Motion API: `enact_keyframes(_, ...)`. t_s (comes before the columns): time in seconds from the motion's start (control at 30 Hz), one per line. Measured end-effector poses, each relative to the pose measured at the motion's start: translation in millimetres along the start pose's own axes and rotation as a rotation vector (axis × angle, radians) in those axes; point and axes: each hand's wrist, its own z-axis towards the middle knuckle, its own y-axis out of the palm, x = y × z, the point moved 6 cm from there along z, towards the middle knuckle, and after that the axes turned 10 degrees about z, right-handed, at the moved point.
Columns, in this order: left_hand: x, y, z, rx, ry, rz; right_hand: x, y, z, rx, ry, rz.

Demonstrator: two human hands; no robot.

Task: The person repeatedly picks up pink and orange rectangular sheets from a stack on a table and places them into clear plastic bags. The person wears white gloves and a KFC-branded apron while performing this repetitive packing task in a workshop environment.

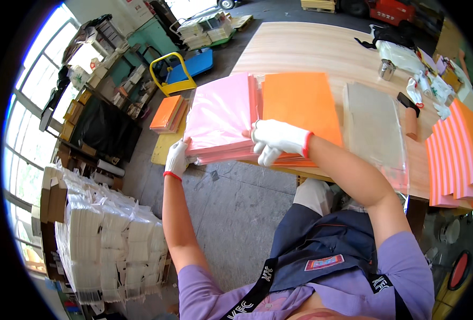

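Observation:
A plastic-wrapped pack of pink sheets (217,109) lies near the table's front left edge, on top of more pink packs. My left hand (177,158), in a white glove with bare fingertips, is closed on its near left corner. My right hand (277,140), gloved the same way, is at the near right corner. One bare fingertip touches the pink pack and the other fingers curl downward; what lies under them is partly hidden. Just right of the pink packs is a stack of orange sheets (300,101), its near edge partly covered by my right hand and forearm.
Right of the orange stack lies a grey wrapped stack (372,125). Orange-and-pink bundles (455,160) stand at the table's right edge, near a metal cup (386,69) and a phone (408,101). A small orange stack (167,113), a blue trolley (193,66) and white bundles (108,234) are leftward.

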Motion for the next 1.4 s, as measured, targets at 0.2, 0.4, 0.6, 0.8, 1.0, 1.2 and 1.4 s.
enact_keyframes(0.2, 21.4, 2.0, 6.7, 0.049, 0.127, 0.661, 36.4, -1.7, -140.7, -0.294, 0.046, 0.025)
enact_keyframes(0.4, 56.9, 43.6, -61.6, 0.581, 0.908, 0.807, 124.0, -110.1, -245.7, 0.177, 0.010, 0.407)
enact_keyframes(0.6, -2.3, 193.1, -157.8, 0.135, 1.269, 0.511, 121.4, -204.8, -433.4, 1.169, -0.207, -0.232)
enact_keyframes(0.8, -40.9, 410.4, -264.8, -0.654, 1.340, 0.779, 94.2, -265.9, -569.1, 1.690, 0.286, -1.213)
enact_keyframes(1.0, -52.8, 517.2, -224.0, -0.541, 1.453, 1.164, 111.4, -296.9, -574.1, 1.621, 0.405, -1.256)
enact_keyframes(1.2, -49.9, 531.1, -180.1, -0.334, 1.415, 1.179, 109.8, -301.5, -575.8, 1.601, 0.335, -1.255)
enact_keyframes(1.4, -46.8, 528.6, -186.8, -0.335, 1.452, 1.167, 109.4, -306.1, -574.1, 1.541, 0.380, -1.355)
